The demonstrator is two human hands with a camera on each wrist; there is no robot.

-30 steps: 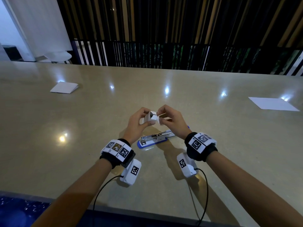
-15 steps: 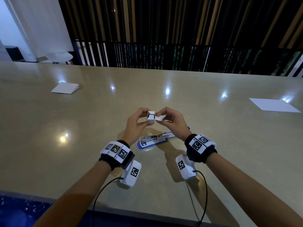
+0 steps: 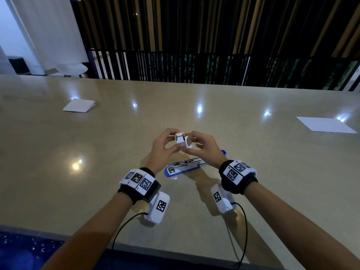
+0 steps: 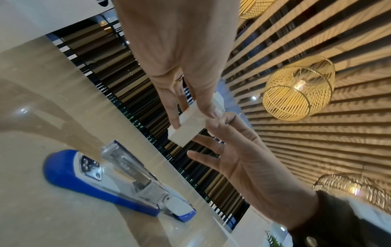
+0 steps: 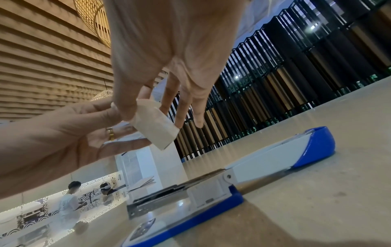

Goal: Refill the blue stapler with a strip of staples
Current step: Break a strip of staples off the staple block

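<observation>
Two hands raised together above the surface (image 3: 58, 152) in the head view: left hand (image 3: 161, 151) pinching a small white staple box (image 3: 180, 137) between thumb and fingertips, open end turned up toward the camera; right hand (image 3: 204, 151) pinching the box's loose flap just beside it. Blue stapler (image 3: 185, 167) flat on the surface directly below and slightly nearer than the hands, cover swung right back, steel magazine exposed, long axis running left to right with a slight slant away; front end toward the left wrist, hinge and cover hidden under the right hand. Roughly equal reach from either hand, judging by this view. Folded paper (image 3: 78, 106) far left, white sheet (image 3: 325, 124) far right, both well apart. From the left wrist: left hand (image 4: 175, 55) with thumb and fingers curled onto the staple box (image 4: 187, 128), right hand (image 4: 247, 157) meeting it at the far corner, remaining fingers spread; blue stapler (image 4: 101, 183) below, magazine channel facing up. No staple strip visible; whether one is out of the box cannot be told. From the right wrist: right hand (image 5: 169, 55) gripping the flap with thumb and forefinger, left hand (image 5: 63, 133) behind it; blue stapler (image 5: 211, 197) underneath, cover laid back toward the right. Likely next: drawing a strip out and down, lined up with the magazine's long axis.
</observation>
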